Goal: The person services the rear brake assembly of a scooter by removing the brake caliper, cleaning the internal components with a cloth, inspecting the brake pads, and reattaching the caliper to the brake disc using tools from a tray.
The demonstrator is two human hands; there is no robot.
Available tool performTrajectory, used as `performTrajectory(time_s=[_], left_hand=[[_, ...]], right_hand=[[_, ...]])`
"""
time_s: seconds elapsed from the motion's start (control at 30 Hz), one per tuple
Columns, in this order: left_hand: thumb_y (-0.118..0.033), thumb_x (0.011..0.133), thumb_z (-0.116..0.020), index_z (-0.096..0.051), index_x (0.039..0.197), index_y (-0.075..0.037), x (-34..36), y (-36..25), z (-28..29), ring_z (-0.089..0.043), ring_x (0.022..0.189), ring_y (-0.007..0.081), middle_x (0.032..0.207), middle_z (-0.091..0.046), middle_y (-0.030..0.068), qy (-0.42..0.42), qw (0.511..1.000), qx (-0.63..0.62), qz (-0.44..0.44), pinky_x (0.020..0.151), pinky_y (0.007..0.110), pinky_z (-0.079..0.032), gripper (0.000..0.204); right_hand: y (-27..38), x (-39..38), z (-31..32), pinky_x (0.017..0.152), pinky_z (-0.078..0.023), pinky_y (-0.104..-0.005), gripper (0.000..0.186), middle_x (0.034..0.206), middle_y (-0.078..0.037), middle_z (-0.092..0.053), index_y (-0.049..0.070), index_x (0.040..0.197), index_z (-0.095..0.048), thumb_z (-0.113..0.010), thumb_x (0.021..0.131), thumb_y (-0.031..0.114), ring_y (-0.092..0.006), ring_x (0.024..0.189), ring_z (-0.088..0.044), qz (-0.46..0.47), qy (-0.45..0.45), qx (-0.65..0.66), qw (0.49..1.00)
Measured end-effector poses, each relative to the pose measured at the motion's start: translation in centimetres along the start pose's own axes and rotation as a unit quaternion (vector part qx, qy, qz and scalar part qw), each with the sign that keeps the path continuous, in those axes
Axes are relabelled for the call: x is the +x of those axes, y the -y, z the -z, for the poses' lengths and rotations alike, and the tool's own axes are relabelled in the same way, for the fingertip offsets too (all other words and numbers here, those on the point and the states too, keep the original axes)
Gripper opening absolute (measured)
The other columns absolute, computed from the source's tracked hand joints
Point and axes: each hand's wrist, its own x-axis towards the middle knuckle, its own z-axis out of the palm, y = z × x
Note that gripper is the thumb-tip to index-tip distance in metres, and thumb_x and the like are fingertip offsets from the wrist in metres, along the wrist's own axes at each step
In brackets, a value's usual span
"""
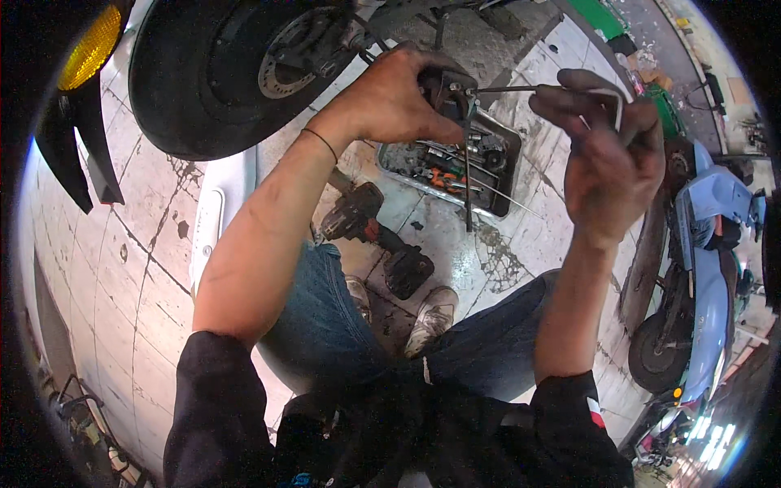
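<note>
My left hand (394, 98) is closed round a dark metal part (446, 91) that looks like a brake caliper, held up beside the wheel. Much of the part is hidden by my fingers. A thin dark hose or rod (469, 183) hangs down from it. My right hand (610, 159) grips a metal wrench with a bent handle (620, 102). The wrench's thin shaft points left, and its tip meets the right side of the part. Below both hands lies a metal tray (423, 189) filled with pliers, sockets and other loose tools.
A scooter wheel (187, 122) with a brake disc (272, 81) stands at upper left. A cordless impact driver (378, 236) lies on the tiled floor by my shoes (434, 317). On the right stands a light blue scooter (704, 285). A yellow reflector (91, 53) shows at far left.
</note>
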Motion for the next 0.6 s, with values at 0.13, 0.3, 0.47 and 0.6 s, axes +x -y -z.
performTrajectory(time_s=[0.13, 0.3, 0.47, 0.6], left_hand=[[-0.026, 0.061, -0.092, -0.071, 0.115, -0.002, 0.5, -0.4, 0.1, -0.072, 0.093, 0.0239, 0.102, -0.075, 0.015, 0.033, 0.999, -0.016, -0.007, 0.089, 0.034, -0.056, 0.062], [-0.024, 0.061, -0.092, -0.071, 0.115, -0.002, 0.3, -0.5, -0.1, -0.071, 0.092, 0.0235, 0.103, -0.075, 0.0142, 0.006, 1.0, 0.014, 0.001, 0.088, 0.033, -0.056, 0.062], [-0.021, 0.06, -0.091, -0.071, 0.115, -0.001, 0.3, -0.2, 0.3, -0.071, 0.094, 0.0225, 0.104, -0.075, 0.0142, 0.012, 0.999, -0.033, -0.031, 0.09, 0.033, -0.056, 0.062], [-0.02, 0.06, -0.091, -0.071, 0.116, -0.001, 0.5, -1.4, -0.2, -0.071, 0.094, 0.021, 0.105, -0.074, 0.0144, 0.021, 0.999, -0.041, 0.025, 0.09, 0.033, -0.055, 0.062]], right_hand=[[-0.4, 0.6, 2.2, 0.068, -0.063, -0.0395, 0.015, 0.107, -0.029, -0.069, 0.005, 0.102, -0.049, -0.063, 0.097, 0.009, -0.0322, 0.084, -0.075, -0.063, 0.054, 0.167, 0.982], [0.1, 1.1, 0.6, 0.051, -0.06, -0.0366, 0.014, 0.081, -0.016, -0.069, 0.003, 0.095, -0.054, -0.067, 0.092, 0.008, -0.0257, 0.068, -0.072, -0.135, -0.106, 0.199, 0.965], [-0.1, 0.3, 1.0, 0.063, -0.06, -0.0258, 0.021, 0.106, -0.022, -0.071, -0.003, 0.112, -0.06, -0.06, 0.101, 0.015, -0.0209, 0.082, -0.073, -0.208, -0.106, 0.356, 0.905], [-1.3, 0.1, 0.3, 0.052, -0.06, -0.0287, 0.017, 0.109, -0.029, -0.07, -0.004, 0.101, -0.059, -0.066, 0.098, 0.011, -0.0233, 0.067, -0.074, 0.036, -0.067, 0.008, 0.997]])
